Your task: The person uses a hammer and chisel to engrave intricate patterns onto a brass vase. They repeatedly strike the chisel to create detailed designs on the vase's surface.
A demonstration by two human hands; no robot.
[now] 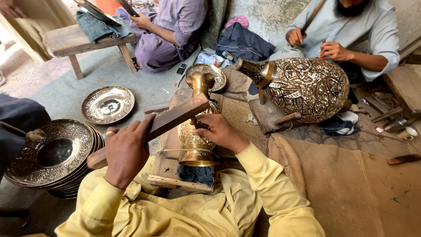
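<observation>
Fingers (115,139) of our left hand (125,153) are closed around a wooden bar (169,120), held slanted above the brass vase (196,131). Our right hand (219,131) pinches a small tool against the vase; we cannot see the tool clearly. This vase lies tied with string on a wooden block (164,169) between our knees. Stacked engraved plates (52,156) sit at our left.

Soft daylight, brass glare, warped edges
</observation>
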